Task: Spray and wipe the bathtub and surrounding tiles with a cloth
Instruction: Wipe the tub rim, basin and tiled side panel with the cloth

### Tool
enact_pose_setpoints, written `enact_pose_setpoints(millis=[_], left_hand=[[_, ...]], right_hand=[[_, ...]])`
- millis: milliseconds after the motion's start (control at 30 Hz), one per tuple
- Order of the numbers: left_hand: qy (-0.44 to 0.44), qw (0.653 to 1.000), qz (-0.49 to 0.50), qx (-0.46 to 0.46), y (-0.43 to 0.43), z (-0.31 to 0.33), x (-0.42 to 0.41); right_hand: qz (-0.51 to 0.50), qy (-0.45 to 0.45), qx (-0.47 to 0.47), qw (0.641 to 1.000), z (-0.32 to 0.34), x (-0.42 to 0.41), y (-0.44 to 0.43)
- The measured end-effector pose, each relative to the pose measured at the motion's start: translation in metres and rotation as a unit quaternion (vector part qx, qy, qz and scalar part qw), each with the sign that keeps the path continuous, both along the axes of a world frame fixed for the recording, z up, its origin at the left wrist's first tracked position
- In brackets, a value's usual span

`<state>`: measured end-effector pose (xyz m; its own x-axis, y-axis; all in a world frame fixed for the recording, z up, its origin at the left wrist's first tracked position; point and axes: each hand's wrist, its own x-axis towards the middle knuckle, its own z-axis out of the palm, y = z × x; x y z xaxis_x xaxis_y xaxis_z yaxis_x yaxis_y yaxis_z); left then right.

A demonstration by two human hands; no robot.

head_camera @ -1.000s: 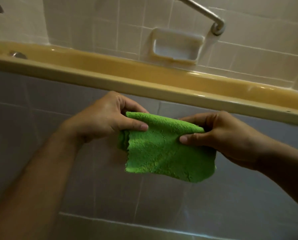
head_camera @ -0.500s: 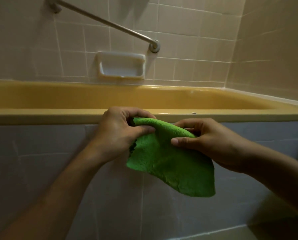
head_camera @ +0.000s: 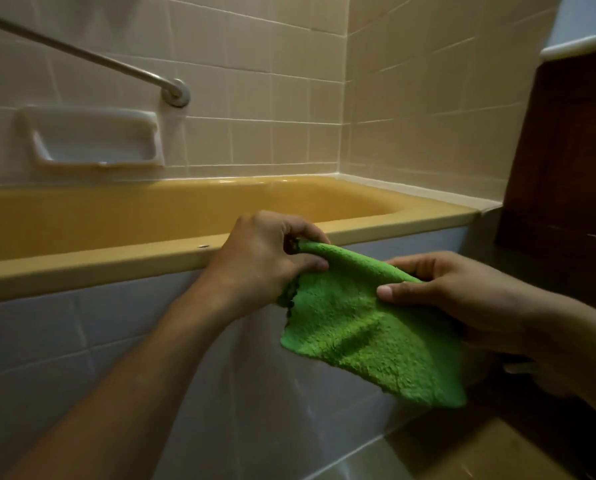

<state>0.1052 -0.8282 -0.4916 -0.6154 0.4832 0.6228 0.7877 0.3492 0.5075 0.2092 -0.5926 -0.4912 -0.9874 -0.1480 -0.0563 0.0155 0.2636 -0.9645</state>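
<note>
Since half a second ago the head view has swung right, so the bathtub's [head_camera: 116, 261] far right corner and a dark wooden panel [head_camera: 566, 150] now show, and both hands sit lower and further right. From the head camera, the green cloth [head_camera: 366, 334] hangs in the air just in front of the tub's near rim and the pale front tiles [head_camera: 82, 341]. The left hand [head_camera: 265, 258] pinches its upper left edge between thumb and curled fingers. The right hand [head_camera: 456, 299] pinches the upper right edge, thumb on the near face and fingers behind. The cloth's long axis slopes from upper left to lower right, its free corner pointing down and right. On the far wall tiles [head_camera: 255, 98] are a soap dish [head_camera: 92, 140] and a slanted grab bar [head_camera: 82, 57].
</note>
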Motion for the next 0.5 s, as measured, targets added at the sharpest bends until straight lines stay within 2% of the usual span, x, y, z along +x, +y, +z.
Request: enact_pose_setpoints(millis=[133,167,267,367,433,500], left_hand=[[0.142,0.986,0.055,-0.071,0.048,0.010,-0.029],[0.153,0.981,0.074,-0.093,0.055,0.012,-0.039],[0.093,0.965,0.090,-0.226,0.086,0.024,-0.064],[0.052,0.922,0.079,-0.375,0.115,0.031,-0.078],[0.022,0.911,0.062,-0.407,0.128,0.036,-0.086],[0.010,0.905,0.059,-0.422,0.136,0.037,-0.091]], right_hand=[[-0.082,-0.015,-0.045,0.996,0.008,-0.004,0.073],[-0.102,-0.012,-0.046,0.994,0.011,-0.007,0.087],[-0.188,0.014,-0.026,0.982,0.030,-0.013,0.128],[-0.287,0.078,-0.022,0.955,0.060,-0.019,0.157],[-0.336,0.137,0.003,0.932,0.080,-0.029,0.174],[-0.369,0.198,0.090,0.904,0.094,-0.045,0.186]])
